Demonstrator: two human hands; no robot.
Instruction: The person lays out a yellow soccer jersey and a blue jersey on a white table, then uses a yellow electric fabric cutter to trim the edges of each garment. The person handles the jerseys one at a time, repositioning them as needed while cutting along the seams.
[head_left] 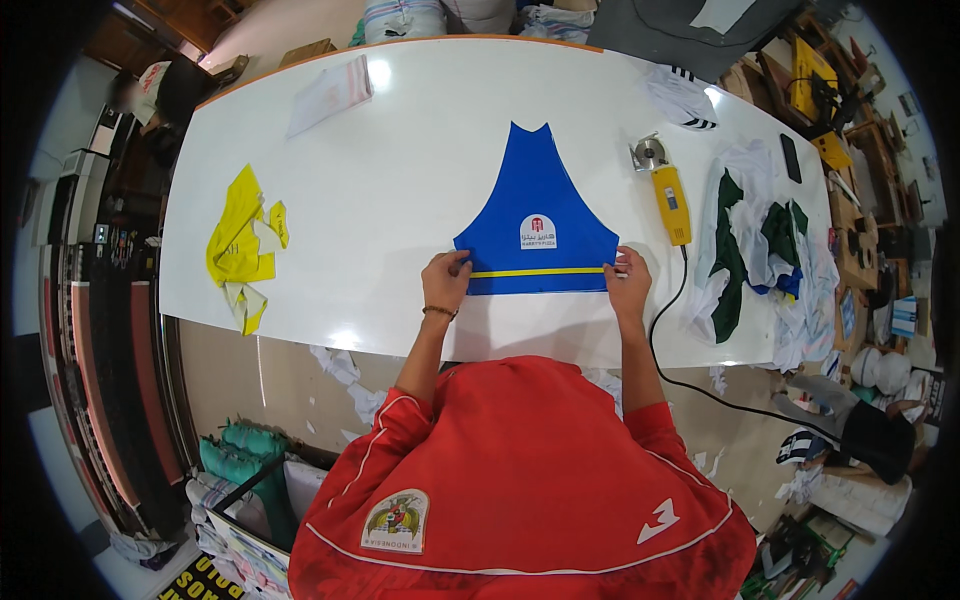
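A cut blue fabric panel [535,200] lies flat on the white table [400,200] in front of me. It has a narrow notched top, a small white badge [537,232] and a yellow stripe [540,272] across its lower part. My left hand [446,280] pinches the panel's lower left edge, by the end of the stripe. At the opposite edge, my right hand [628,278] has thumb and fingers closed on the fabric at the same height. The panel's bottom edge runs straight between both hands.
A yellow electric rotary cutter [668,190] lies right of the panel, its black cord [655,340] trailing off the table. Yellow scraps [240,235] lie left; white and green scraps [730,250] and a phone [790,158] right. A plastic bag [335,95] is farther back. Another person [165,95] is far left.
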